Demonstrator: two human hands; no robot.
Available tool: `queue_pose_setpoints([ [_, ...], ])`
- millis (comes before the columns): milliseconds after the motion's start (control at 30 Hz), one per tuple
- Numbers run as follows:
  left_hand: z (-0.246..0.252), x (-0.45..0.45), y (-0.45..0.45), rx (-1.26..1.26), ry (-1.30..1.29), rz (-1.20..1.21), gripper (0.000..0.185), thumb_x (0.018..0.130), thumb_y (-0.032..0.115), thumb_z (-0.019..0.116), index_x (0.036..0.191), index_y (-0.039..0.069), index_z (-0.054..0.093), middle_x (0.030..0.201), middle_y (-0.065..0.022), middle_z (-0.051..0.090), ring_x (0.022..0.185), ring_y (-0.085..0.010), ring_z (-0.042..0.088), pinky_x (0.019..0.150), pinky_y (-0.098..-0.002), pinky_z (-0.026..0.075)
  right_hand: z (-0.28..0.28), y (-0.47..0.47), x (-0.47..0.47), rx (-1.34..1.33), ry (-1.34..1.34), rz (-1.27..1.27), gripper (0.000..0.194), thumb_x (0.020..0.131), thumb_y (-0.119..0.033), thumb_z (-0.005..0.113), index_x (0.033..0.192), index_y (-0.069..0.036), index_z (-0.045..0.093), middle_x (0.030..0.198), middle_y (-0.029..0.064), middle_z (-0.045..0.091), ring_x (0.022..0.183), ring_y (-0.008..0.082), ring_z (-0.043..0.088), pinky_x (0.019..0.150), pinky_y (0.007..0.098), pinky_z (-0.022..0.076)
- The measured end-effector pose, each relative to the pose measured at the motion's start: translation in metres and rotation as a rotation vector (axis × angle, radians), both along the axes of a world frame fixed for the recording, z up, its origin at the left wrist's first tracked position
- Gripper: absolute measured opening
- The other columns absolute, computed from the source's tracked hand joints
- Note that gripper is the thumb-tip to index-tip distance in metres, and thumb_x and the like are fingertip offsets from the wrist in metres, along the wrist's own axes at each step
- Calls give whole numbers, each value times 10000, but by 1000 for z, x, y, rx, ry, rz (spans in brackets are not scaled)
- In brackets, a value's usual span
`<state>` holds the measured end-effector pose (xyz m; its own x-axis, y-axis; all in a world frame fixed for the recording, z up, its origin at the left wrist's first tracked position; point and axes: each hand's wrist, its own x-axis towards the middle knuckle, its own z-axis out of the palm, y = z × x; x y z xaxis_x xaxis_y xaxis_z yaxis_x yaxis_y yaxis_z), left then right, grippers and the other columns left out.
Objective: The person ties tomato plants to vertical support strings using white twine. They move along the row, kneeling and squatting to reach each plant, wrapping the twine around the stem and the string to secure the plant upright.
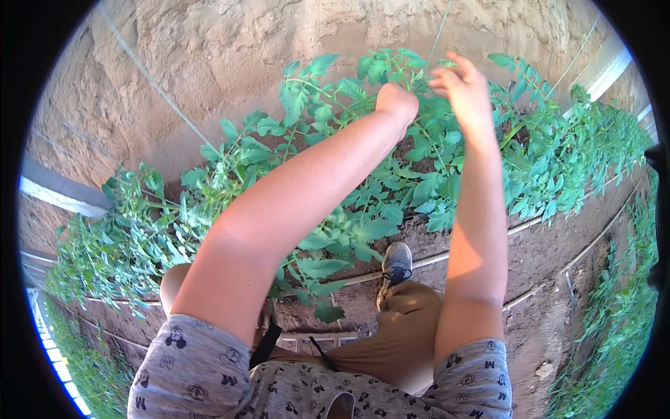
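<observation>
A leafy tomato plant (pixel 379 70) grows before me against an earthen wall. At its upper shoots my left hand (pixel 398 103) is closed in a fist, with leaves and stem showing around it; the fingers are hidden behind the back of the hand. Just to the right, my right hand (pixel 461 86) is raised and slightly blurred. Its fingers are apart and bent towards the left hand, with nothing visible in them. A thin pale-green twine (pixel 441 29) comes down from above and reaches the leaves between the two hands.
More tomato plants (pixel 560 152) continue along the earthen wall (pixel 251 47). Another twine (pixel 157 86) slants down at left. Thin irrigation pipes (pixel 434 259) run over the soil near my shoe (pixel 398 262). Pale posts stand left (pixel 63 196) and right (pixel 610 76).
</observation>
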<state>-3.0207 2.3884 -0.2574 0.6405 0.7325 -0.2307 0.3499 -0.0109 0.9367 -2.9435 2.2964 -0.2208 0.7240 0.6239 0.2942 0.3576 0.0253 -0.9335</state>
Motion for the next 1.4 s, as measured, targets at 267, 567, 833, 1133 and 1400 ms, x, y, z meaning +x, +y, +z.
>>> queue_pose_setpoints([
  [267, -62, 24, 8, 216, 336, -27, 333, 801, 54, 480, 1113, 81, 594, 1143, -193, 573, 1045, -325, 565, 853, -389, 461, -16, 21, -3, 21, 217, 279, 260, 854, -253, 593, 909, 0, 592, 647, 37, 558, 615, 125, 610, 556, 233, 491],
  [567, -72, -14, 19, 616, 328, -420, 324, 772, 109, 601, 1095, 90, 581, 1009, -167, 625, 943, -326, 597, 817, -393, 466, -27, -28, 10, -509, 36, 121, 425, 867, -364, 534, 761, 37, 624, 481, 42, 510, 454, 148, 570, 454, 264, 462],
  [833, -74, -33, 37, 194, -73, -385, 313, 793, 55, 620, 1104, 67, 583, 895, -103, 653, 803, -182, 621, 712, -333, 483, -65, -51, 26, -650, -148, 111, 319, 841, -260, 522, 833, 31, 653, 678, 117, 624, 685, 227, 635, 646, 340, 500],
  [1133, -67, -49, 56, -705, -337, -189, 146, 857, 128, 548, 976, 48, 577, 867, -91, 625, 657, -172, 604, 566, -322, 498, -66, -30, -22, 8, 587, 859, 248, 847, -234, 548, 958, -33, 640, 1009, 83, 630, 1047, 225, 543, 912, 377, 425],
  [1400, -49, -46, 3, 898, 359, -567, 200, 811, 132, 534, 990, 57, 580, 889, -196, 628, 860, -350, 617, 753, -448, 485, 15, -33, -59, 212, -205, 372, 344, 947, -274, 419, 1028, -2, 613, 1107, 124, 604, 1064, 257, 555, 937, 399, 417],
])
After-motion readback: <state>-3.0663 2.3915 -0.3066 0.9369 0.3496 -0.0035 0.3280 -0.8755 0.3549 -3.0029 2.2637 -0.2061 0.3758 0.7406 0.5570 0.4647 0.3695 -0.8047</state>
